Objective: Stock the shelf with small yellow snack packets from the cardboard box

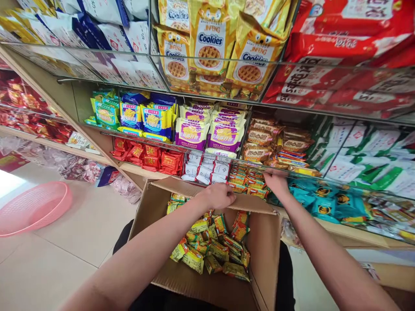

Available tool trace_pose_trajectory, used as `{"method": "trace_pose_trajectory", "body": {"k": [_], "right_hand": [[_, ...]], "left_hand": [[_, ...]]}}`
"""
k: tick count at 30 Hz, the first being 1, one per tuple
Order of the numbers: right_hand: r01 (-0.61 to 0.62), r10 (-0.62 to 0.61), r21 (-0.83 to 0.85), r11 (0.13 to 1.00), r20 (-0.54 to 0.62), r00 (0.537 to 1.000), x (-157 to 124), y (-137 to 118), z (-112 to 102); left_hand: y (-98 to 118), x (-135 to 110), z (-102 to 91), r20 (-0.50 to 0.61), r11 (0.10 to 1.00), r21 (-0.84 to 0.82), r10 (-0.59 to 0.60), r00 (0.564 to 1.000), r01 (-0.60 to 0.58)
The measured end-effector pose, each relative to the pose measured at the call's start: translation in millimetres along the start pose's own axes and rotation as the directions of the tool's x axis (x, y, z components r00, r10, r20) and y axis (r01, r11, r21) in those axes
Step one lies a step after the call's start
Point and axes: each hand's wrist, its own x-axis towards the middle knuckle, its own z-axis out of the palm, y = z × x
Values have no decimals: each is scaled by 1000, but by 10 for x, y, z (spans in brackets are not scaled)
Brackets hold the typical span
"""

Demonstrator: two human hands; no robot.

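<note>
An open cardboard box (264, 246) sits between my knees, with a loose pile of small yellow-and-orange snack packets (218, 250) inside. My left hand (221, 195) is curled closed over the box's far flap (253, 203); whatever its fingers hold is hidden. Further right, my right hand (275, 180) reaches to the lower shelf, at the right side of a compartment of similar small packets (248, 179). The shelf edge and glare partly hide its fingertips, so its grip is unclear.
Glass-fronted shelves hold yellow cookie bags (210, 39), purple soda biscuit packs (193, 131), red packets (152, 156) and teal packets (326, 203). A glass strip (207, 149) runs above the lower compartments. A pink plastic basket (35, 207) lies on the tiled floor at left.
</note>
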Motion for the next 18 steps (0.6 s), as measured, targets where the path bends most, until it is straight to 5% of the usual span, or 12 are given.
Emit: {"method": "trace_pose_trajectory", "body": {"k": [6,10,13,18], "right_hand": [[-16,15,221,975,4,1000,-1076,75,-324],[62,-47,170,983,-91,995,-1495,22,-510],[149,-142,104,983,-76,987,-1414,-14,-542],[170,-163,-80,982,91,982,-739,73,-282]], "left_hand": [[-28,8,-4,37,1000,-26,-3,999,4],[-11,-10,-36,63,1000,14,20,998,-21],[-18,-25,-29,73,998,25,52,996,-54],[-47,-57,25,44,996,28,83,996,-84]]}}
